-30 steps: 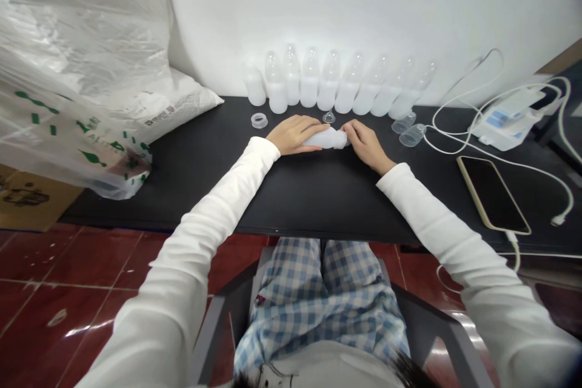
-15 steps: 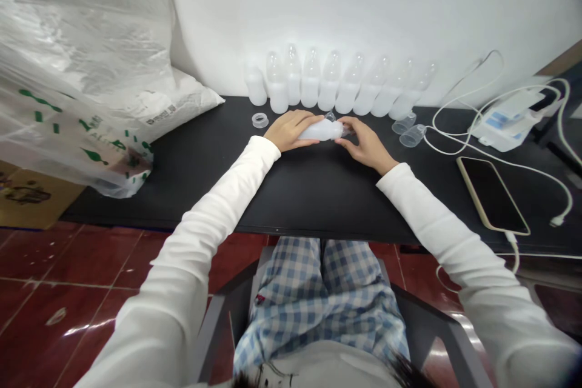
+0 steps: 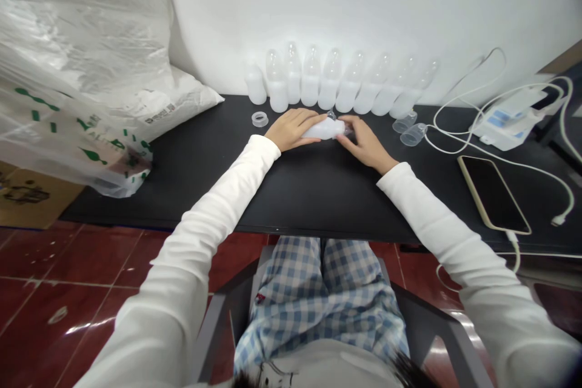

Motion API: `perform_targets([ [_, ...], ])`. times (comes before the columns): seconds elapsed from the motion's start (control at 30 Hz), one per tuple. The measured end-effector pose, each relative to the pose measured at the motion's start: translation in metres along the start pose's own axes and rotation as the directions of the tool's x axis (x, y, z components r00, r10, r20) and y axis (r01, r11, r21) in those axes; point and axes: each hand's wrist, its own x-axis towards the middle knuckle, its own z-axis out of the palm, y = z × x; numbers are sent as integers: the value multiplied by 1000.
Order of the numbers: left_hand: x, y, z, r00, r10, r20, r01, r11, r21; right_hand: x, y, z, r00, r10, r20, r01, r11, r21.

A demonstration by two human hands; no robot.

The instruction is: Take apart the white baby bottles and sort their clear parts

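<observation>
My left hand [image 3: 291, 129] wraps round the body of a white plastic bottle [image 3: 324, 128] that lies sideways just above the black table [image 3: 318, 188]. At the bottle's mouth end, my right hand [image 3: 364, 142] is closed with its fingertips on a small clear part that I cannot make out. A clear teat [image 3: 330, 114] sits on the table just behind the bottle. A clear screw ring [image 3: 259, 119] lies to the left of my left hand.
Several white bottles with clear caps [image 3: 331, 85] stand in a row against the wall. Two clear caps [image 3: 409, 128] lie at the right. A phone [image 3: 493, 193], a white device [image 3: 511, 116] and cables occupy the right side. A big plastic bag [image 3: 77, 66] fills the left.
The bottle has been lifted slightly and moved a little toward the wall. My right hand's fingers have closed in on the bottle's mouth end. My left hand keeps its grip.
</observation>
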Motion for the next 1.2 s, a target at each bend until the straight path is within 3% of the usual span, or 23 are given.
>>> perform_targets([
  [0.1,-1,-3,1,999,-36,-3,36,999,7,0,5,0,997,-70,-15,70,998,5],
  [0.47,-1,-4,2,999,0,-38,0,1000,16,1,-1,-4,993,-120,12,120,978,-171],
  [0.7,-2,-11,6,997,36,-71,-34,999,28,1,-4,0,995,-101,-6,101,994,32],
  [0.93,0,-6,10,997,52,-65,-48,997,56,3,-6,6,985,117,-126,-71,944,321],
  [1.2,-3,-8,9,998,31,-46,-28,997,68,0,-9,7,995,6,-102,10,987,159],
])
